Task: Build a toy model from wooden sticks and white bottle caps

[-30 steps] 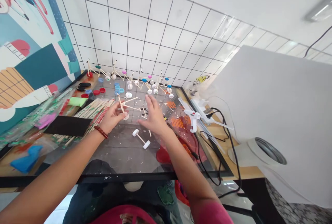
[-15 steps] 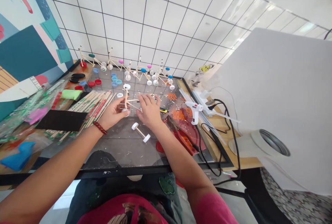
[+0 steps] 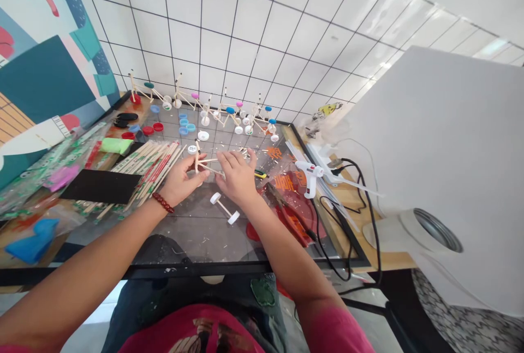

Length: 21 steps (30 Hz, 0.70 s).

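Observation:
My left hand (image 3: 182,181) is shut on a small frame of glued wooden sticks (image 3: 202,163), which stands up between my hands. My right hand (image 3: 238,177) grips the frame's horizontal sticks at their far end, and its fingers hide those ends. Just below my hands, a wooden axle with two white bottle-cap wheels (image 3: 224,208) lies on the glass tabletop (image 3: 196,238). Nearest my left hand, a bundle of wooden sticks (image 3: 149,165) lies to its left.
Several finished stick models with cap wheels (image 3: 223,115) stand along the tiled wall. Blue and red bottle caps (image 3: 183,125) lie nearby. A white glue gun (image 3: 310,177) with black cables rests to the right, beside red plastic scraps (image 3: 295,216). A grey panel (image 3: 434,151) fills the right.
My hands have moved closer together, and my right hand has come onto the stick frame. The view has tilted slightly, shifting the table lower and rightward in the picture.

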### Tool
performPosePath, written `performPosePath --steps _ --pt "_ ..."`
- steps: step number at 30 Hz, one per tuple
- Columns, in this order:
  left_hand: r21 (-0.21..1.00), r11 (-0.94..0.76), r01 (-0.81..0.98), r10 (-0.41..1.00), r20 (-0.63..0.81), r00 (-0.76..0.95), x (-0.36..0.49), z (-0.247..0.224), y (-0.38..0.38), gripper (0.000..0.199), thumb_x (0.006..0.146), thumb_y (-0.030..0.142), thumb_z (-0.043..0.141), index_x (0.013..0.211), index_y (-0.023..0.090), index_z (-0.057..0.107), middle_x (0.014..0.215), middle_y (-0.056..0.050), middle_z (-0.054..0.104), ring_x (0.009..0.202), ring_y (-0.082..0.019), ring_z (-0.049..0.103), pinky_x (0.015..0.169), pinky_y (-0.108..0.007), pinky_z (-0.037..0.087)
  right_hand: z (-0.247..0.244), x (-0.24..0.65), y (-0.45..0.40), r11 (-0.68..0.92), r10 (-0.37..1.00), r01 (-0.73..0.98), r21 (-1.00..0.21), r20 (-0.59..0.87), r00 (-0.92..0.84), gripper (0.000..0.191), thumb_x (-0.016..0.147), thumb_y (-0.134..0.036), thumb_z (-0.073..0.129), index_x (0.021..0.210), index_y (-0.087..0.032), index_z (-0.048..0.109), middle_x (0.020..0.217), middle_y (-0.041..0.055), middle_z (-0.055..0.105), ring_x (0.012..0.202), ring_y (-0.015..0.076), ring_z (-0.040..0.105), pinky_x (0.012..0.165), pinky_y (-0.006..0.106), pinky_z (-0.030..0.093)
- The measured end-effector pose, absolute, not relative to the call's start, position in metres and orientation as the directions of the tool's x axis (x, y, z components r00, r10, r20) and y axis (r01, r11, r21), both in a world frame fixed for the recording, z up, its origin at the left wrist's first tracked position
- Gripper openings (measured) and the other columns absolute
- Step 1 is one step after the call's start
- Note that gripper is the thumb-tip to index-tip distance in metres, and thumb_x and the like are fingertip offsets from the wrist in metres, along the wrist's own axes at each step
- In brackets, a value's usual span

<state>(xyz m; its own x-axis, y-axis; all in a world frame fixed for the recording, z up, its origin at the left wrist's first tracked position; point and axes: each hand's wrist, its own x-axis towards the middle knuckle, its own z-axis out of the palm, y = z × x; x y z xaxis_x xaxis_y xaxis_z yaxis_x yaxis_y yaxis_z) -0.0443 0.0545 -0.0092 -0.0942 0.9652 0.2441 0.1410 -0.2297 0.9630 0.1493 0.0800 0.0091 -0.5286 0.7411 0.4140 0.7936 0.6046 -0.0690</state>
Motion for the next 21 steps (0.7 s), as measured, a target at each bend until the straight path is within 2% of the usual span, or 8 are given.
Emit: performPosePath --steps 6,10,13,21 --pt "0.948 -0.236 0.212 0.954 0.268 -0.136 -0.0444 -0.0089 0.0531 0.047 0.074 0.046 0.087 0.111 0.018 0.078 0.114 -0.013 0.08 0.105 -0.033 0.075 0.105 -0.054 0.058 0.0093 0.1491 0.0775 0.616 0.741 0.78 -0.11 0.419 -0.525 0.05 0.102 -0.029 0.058 0.151 -0.019 0.061 0.149 0.0149 0.069 0.141 0.0349 0.057 0.131 0.069 0.016" --pt "0.942 -0.255 0.219 0.939 0.295 -0.176 -0.0427 -0.0056 0.0515 0.047 0.071 0.048 0.09 0.107 0.02 0.077 0.117 -0.012 0.079 0.108 -0.032 0.074 0.108 -0.051 0.057 0.009 0.1484 0.0766 0.62 0.741 0.777 -0.108 0.405 -0.535 0.049 0.102 -0.028 0.059 0.15 -0.024 0.062 0.149 0.011 0.069 0.139 0.0324 0.059 0.132 0.067 0.014" --pt "0.942 -0.259 0.212 0.936 0.299 -0.186 -0.0419 -0.0046 0.051 0.047 0.069 0.049 0.092 0.103 0.02 0.077 0.111 -0.01 0.08 0.107 -0.032 0.074 0.105 -0.05 0.058 0.0077 0.1482 0.0767 0.621 0.74 0.777 -0.102 0.404 -0.538 0.048 0.101 -0.028 0.059 0.149 -0.027 0.063 0.15 0.0089 0.069 0.139 0.0313 0.059 0.134 0.064 0.012" --pt "0.935 -0.237 0.265 0.933 0.295 -0.205 -0.0429 -0.0079 0.052 0.029 0.075 0.044 0.085 0.089 0.021 0.076 0.092 -0.006 0.078 0.094 -0.029 0.074 0.096 -0.047 0.061 0.0066 0.1467 0.0764 0.627 0.733 0.775 -0.081 0.398 -0.551 0.049 0.102 -0.027 0.057 0.15 -0.023 0.061 0.15 0.0104 0.069 0.138 0.0314 0.06 0.134 0.065 0.009"
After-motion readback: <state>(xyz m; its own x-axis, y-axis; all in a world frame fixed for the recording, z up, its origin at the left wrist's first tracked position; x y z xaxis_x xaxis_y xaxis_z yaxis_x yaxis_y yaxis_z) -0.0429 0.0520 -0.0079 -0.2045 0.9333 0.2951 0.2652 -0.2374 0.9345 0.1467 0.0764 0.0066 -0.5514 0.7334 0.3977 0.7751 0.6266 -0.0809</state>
